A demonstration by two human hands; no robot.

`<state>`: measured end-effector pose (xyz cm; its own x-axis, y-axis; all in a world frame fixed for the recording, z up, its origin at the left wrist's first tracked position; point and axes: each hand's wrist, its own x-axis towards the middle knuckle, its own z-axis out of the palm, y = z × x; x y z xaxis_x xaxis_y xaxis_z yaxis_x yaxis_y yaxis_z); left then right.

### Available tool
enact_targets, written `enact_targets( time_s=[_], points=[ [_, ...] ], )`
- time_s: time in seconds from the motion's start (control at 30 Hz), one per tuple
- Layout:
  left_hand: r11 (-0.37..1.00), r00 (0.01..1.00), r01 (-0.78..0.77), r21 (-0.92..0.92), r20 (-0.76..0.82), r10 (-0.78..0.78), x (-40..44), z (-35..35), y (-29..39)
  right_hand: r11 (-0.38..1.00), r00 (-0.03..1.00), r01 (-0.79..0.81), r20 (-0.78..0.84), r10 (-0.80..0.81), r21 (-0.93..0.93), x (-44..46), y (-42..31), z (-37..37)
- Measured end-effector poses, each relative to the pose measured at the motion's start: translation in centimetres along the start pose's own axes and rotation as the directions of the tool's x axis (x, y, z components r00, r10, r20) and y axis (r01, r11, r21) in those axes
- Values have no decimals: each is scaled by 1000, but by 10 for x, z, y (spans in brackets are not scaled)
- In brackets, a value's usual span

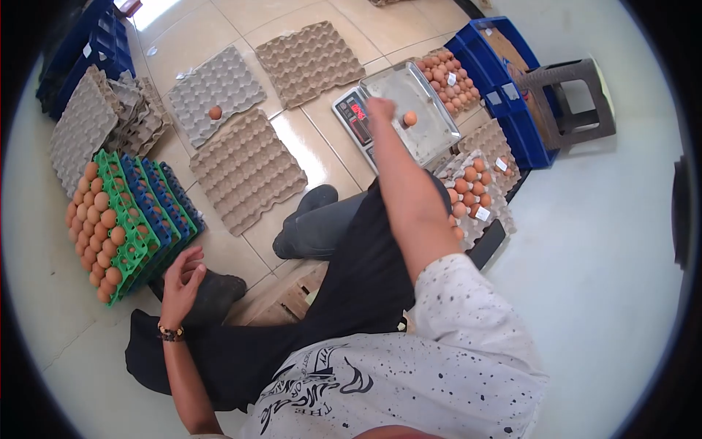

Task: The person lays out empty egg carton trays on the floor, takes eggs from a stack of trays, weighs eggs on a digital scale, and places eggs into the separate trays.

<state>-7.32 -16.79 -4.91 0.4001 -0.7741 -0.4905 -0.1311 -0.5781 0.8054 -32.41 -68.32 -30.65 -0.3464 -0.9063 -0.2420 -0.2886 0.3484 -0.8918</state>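
My left hand [183,282], with a beaded bracelet at the wrist, hangs in the air near the stacked egg trays, its fingers loosely curled and apart, holding nothing. My right hand [380,111] reaches over the digital scale [356,117], above the display side of its metal pan; its fingers are blurred. One brown egg [410,118] lies on the pan, just right of that hand. A single egg [215,113] sits in a grey carton tray [219,84]. Full of eggs, a green plastic tray [117,227] tops the tilted-looking stack with blue trays [150,197] at the left.
Two brown carton trays [248,168] [310,62] lie on the tiled floor. Carton trays of eggs [468,192] [447,79] stand right of the scale, beside blue crates [512,110] and a grey stool [585,102]. Old cartons [88,124] are piled at the left.
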Motion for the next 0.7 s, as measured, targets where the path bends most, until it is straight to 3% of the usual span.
enact_targets(
  time_s=[0.03, 0.07, 0.13, 0.2, 0.27, 0.37, 0.47, 0.5, 0.53, 0.6, 0.67, 0.7],
  points=[
    [998, 999, 14, 55, 41, -17, 1, -3, -4, 866, 1000, -25, -12, 22, -500, -12, -52, -43],
    [983, 997, -14, 186, 78, 0, 5, -4, 2, 734, 985, -83, -169, -44, -674, 20, -35, -48],
    [903, 989, -65, 425, 150, 1, 6, -5, 22, 641, 978, -180, -203, 38, -746, 9, -61, -79],
    [857, 981, -141, 495, 184, 55, 12, -7, 27, 550, 977, -210, -186, 100, -808, 24, -45, -77],
    [828, 980, -150, 540, 194, 50, 6, -15, 33, 506, 996, -86, -57, 72, -858, 32, -19, -79],
    [839, 982, -103, 534, 187, 2, -2, -33, 63, 449, 995, 65, 26, -93, -891, 36, 0, -75],
    [839, 990, -115, 532, 128, 54, -15, -67, 76, 624, 964, 25, -146, -222, -781, 29, -5, -56],
    [860, 993, -36, 510, 112, -25, -18, -81, 79, 609, 946, 184, -30, -323, -772, 12, -17, -50],
    [887, 997, -32, 460, 81, -6, -20, -94, 76, 562, 870, 429, 157, -467, -707, 1, -17, -38],
    [929, 999, -36, 367, 1, 39, -25, -124, 65, 378, 552, 824, 444, -706, -423, -24, -23, -3],
    [935, 990, -21, 355, -121, 68, -26, -151, 53, 325, 469, 883, 635, -613, -338, -74, -11, 45],
    [938, 980, -13, 348, -182, 81, -27, -163, 48, 490, 483, 839, 738, -471, -237, -131, -26, 57]
  ],
)
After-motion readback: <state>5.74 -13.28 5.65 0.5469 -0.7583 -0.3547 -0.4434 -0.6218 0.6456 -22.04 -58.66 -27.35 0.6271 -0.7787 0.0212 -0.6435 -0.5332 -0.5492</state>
